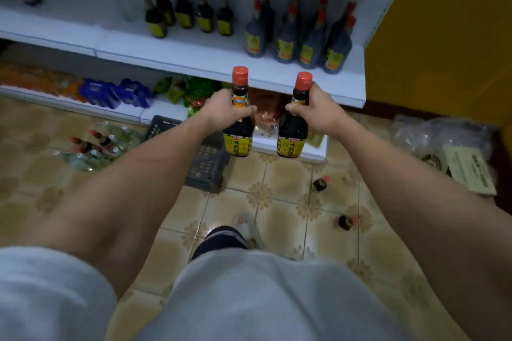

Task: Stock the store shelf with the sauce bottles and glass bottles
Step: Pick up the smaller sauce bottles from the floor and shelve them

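We hold both bottles just off the shelf's (210,63) bare front edge, left hand (221,111) clenched on left sauce bottle (239,130), right hand (315,111) on right sauce bottle (293,133).

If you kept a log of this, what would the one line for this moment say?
left hand: holds left sauce bottle upright | right hand: holds right sauce bottle upright | both before shelf edge, not yet placed

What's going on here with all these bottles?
A person is stocking a white shelf. The left hand and the right hand each hold a dark sauce bottle by the neck, one on the left and another on the right, upright in front of the shelf edge. Two groups of bottles already stand on the shelf, and more wait on the floor near a crate.
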